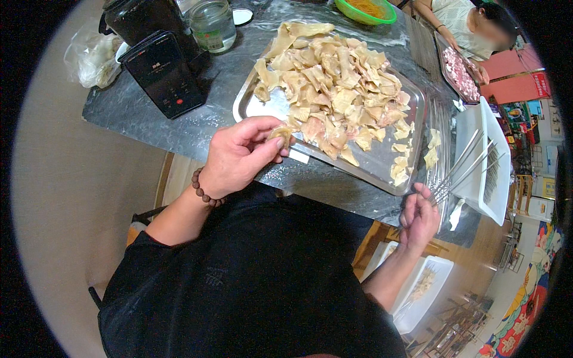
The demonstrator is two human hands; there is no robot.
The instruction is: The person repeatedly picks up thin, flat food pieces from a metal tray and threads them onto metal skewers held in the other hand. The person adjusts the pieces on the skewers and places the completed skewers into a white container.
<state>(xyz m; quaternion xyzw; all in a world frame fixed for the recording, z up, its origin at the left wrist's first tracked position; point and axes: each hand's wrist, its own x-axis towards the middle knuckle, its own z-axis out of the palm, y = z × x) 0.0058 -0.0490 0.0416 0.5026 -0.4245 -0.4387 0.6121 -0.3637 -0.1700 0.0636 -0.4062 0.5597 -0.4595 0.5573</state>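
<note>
My left hand (244, 154) pinches a piece of pale tan food (281, 132) between thumb and fingers, at the near left edge of a metal tray (380, 165). Heaped on that tray are many thin, pale tan food pieces (331, 94), perhaps animal skin or tripe. To the right, beyond the tray's near corner, my right hand (418, 217) grips a bunch of metal skewers (461, 168), whose tips fan up and away. More metal skewers (435, 116) lie side by side on the table next to it. Two scraps (432, 149) rest across them.
A white plastic bin (474, 179) holding skewers stands right. A phone (163, 76) leans near a glass jar (213, 29) at back left. A green basket (365, 11) sits behind. Across the table, a person (461, 24) handles a meat tray (459, 74). White containers (423, 291) stand below right.
</note>
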